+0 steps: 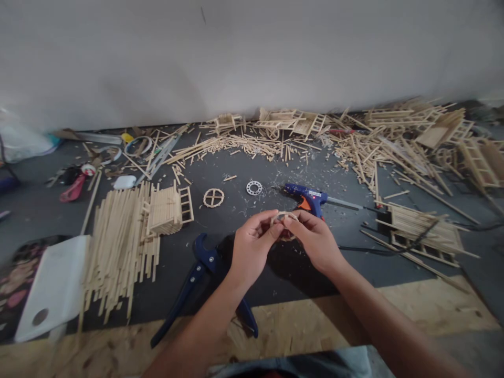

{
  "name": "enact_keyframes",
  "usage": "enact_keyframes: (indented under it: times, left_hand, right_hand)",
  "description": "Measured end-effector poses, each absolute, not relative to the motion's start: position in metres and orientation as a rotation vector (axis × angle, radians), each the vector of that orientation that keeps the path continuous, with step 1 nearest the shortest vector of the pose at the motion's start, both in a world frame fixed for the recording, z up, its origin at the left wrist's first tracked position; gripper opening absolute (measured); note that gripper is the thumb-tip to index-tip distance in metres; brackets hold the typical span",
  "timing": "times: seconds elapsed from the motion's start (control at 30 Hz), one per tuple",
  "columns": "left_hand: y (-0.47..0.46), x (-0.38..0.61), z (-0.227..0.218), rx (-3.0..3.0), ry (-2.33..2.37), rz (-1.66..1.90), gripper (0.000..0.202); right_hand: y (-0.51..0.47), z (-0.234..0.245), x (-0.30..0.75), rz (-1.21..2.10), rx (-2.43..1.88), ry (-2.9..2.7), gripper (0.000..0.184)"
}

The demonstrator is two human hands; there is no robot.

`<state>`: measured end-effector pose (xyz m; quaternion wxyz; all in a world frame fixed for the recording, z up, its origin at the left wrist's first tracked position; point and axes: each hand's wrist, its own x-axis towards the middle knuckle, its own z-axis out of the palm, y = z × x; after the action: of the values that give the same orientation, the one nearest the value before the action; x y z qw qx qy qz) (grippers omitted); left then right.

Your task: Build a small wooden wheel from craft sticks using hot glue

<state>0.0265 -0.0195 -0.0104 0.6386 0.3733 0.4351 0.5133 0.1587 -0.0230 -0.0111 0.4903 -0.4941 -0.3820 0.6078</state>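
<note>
Between the fingertips of both hands is a small wooden ring (290, 214) made of stick pieces, partly covered by the thumbs. My left hand (254, 236) pinches its left side, and my right hand (313, 233) pinches the right. Just beyond the right hand lies a blue glue gun (309, 195) with a glue stick in its back. A finished-looking small wooden wheel with cross spokes (213, 198) rests flat to the far left of the hands. Near it is a white perforated ring (254, 188). Blue-handled cutters (205, 257) lie by my left forearm.
Thin wooden sticks (114, 247) are piled at left beside a small cart-like stick model (165, 210) and a white board (55, 286). Cut stick pieces (244, 147) and more models (277, 119) line the wall. A black cord (394, 251) crosses the right side near another model (425, 231).
</note>
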Motion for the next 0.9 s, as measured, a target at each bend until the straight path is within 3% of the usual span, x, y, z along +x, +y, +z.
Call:
enact_keyframes:
  times: [0.67,0.9]
  left_hand:
    - [-0.008,0.013,-0.004,0.867,1.140,1.278,0.018]
    - [0.001,0.005,-0.007,0.838,1.144,1.382,0.024]
  right_hand:
    - [-0.020,-0.012,0.164,1.387,-1.161,-0.893,0.016]
    - [-0.009,-0.004,0.184,1.161,-1.005,-0.751,0.012]
